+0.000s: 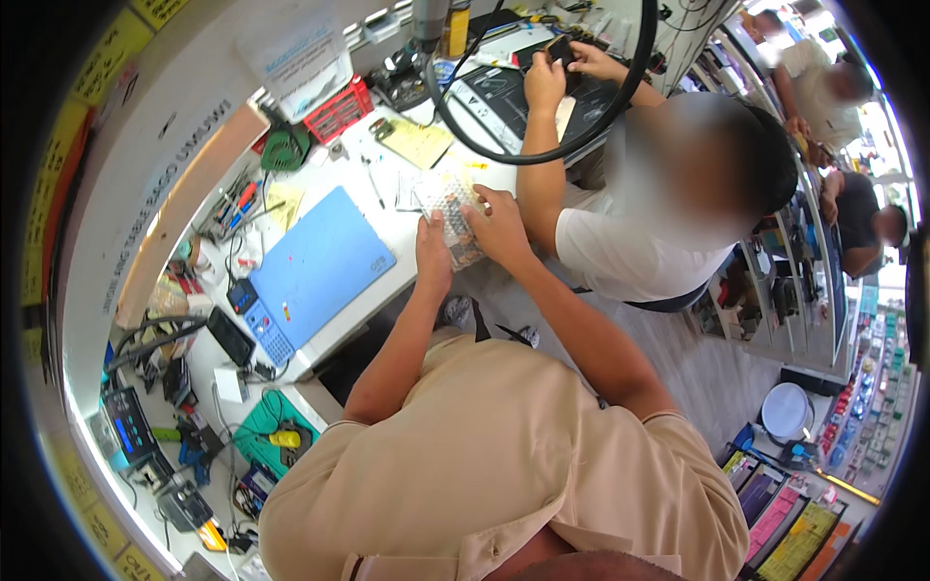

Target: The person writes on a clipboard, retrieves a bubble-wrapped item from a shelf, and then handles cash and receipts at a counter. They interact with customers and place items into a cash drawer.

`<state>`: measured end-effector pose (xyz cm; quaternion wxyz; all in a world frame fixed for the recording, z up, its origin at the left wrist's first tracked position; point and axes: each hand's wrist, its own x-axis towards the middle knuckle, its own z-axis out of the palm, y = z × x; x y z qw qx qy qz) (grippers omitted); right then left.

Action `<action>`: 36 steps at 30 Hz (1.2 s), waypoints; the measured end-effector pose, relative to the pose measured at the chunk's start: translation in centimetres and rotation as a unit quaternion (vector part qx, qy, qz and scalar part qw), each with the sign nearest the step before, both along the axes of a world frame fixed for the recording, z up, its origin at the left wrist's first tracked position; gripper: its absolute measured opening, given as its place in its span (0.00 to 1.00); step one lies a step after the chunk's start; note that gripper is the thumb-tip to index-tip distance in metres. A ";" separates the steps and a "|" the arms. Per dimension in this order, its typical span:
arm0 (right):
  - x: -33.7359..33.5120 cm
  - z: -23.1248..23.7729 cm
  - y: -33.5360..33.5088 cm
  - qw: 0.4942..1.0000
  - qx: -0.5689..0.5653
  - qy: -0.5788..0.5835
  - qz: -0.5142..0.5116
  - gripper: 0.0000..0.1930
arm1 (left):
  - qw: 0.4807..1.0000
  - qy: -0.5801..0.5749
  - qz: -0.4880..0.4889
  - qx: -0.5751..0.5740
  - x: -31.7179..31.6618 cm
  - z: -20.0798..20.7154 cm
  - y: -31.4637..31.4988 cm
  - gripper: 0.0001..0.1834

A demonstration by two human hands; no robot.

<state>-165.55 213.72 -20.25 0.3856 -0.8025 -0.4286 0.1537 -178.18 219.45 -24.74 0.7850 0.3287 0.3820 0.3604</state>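
Between my two hands, at the near edge of the white workbench, is a clear plastic case with a fine grid-like pattern and small brownish bits showing through. I cannot make out its contents. My left hand grips its left side, fingers pointing up along the edge. My right hand holds the right side with bent fingers, the fingertips at its upper right. A blue work mat lies to the left of the case. Behind the case is a yellow paper note, and a thin pen-like tool lies nearby.
A co-worker in a white shirt sits close on my right, handling a small dark device over a black mat. A black ring-shaped hoop hangs above the bench. A blue multimeter-like device, a red rack and cables crowd the left and back.
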 end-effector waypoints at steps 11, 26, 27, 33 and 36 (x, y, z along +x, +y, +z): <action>0.0 1.9 -22.6 0.929 0.008 0.302 -0.213 0.17 | 0.998 0.004 0.061 0.018 16.5 -5.6 10.3 0.23; -3.4 -5.3 -41.0 0.809 -0.032 0.265 -0.524 0.19 | 0.998 0.025 -0.042 -0.026 18.4 -7.7 14.1 0.33; -2.1 -5.6 -41.4 0.806 -0.015 0.280 -0.522 0.19 | 0.999 0.018 -0.023 -0.026 17.8 -7.2 13.9 0.33; 8.4 -5.9 -47.2 0.827 0.059 0.288 -0.479 0.19 | 0.930 0.182 0.112 0.300 10.1 -6.7 5.6 0.28; 14.7 -4.1 -53.0 0.857 0.064 0.249 -0.447 0.18 | 0.906 0.163 0.052 0.388 12.0 -7.6 -4.5 0.25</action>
